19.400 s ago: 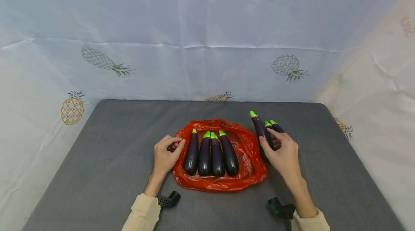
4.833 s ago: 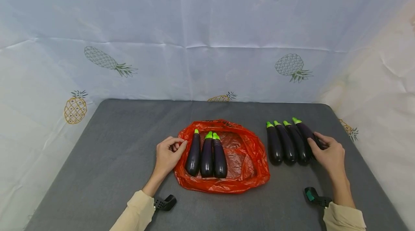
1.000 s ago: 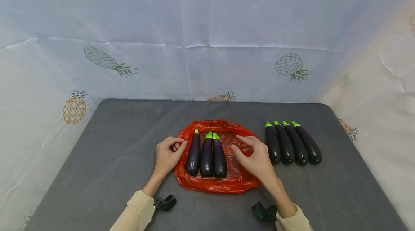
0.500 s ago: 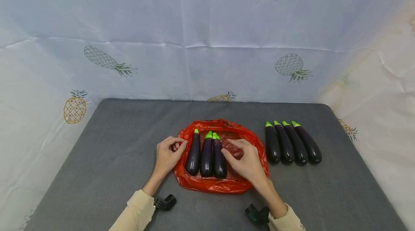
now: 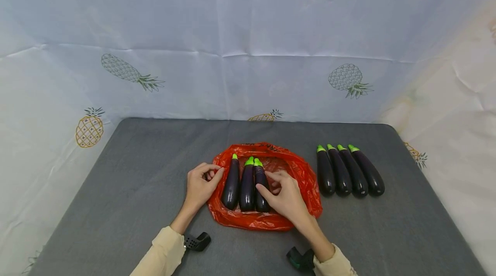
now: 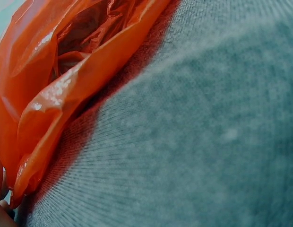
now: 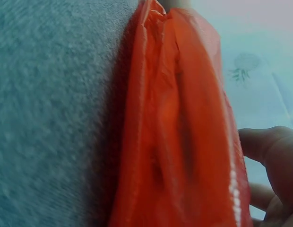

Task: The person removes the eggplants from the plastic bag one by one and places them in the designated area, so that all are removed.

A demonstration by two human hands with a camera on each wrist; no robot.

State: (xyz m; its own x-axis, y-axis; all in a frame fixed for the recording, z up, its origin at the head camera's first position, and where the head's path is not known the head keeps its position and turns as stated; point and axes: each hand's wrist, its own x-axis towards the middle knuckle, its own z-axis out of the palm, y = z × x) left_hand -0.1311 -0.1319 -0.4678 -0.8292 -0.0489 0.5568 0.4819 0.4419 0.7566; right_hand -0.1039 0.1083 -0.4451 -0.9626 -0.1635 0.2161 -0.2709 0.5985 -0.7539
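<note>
Around the rightmost eggplant inside the red plastic bag, the right hand has thumb and index finger spread, one to each side; honestly can't tell if they're pressing on it. It looks glossy, so I'd guess a light grip could let it slip or roll. The middle eggplant sits right beside it, leaving the thumb barely any room, so that one might get nudged too. Over at the left rim, the left hand pinches the bag; if that gives, the thin plastic could probably drag along or fold in. Near that rim lies the left eggplant. On the other side, the crumpled right wall stands between these three and four more eggplants side by side on the gray surface; anything passing low could snag it. Pineapple-print cloth hangs behind.
</note>
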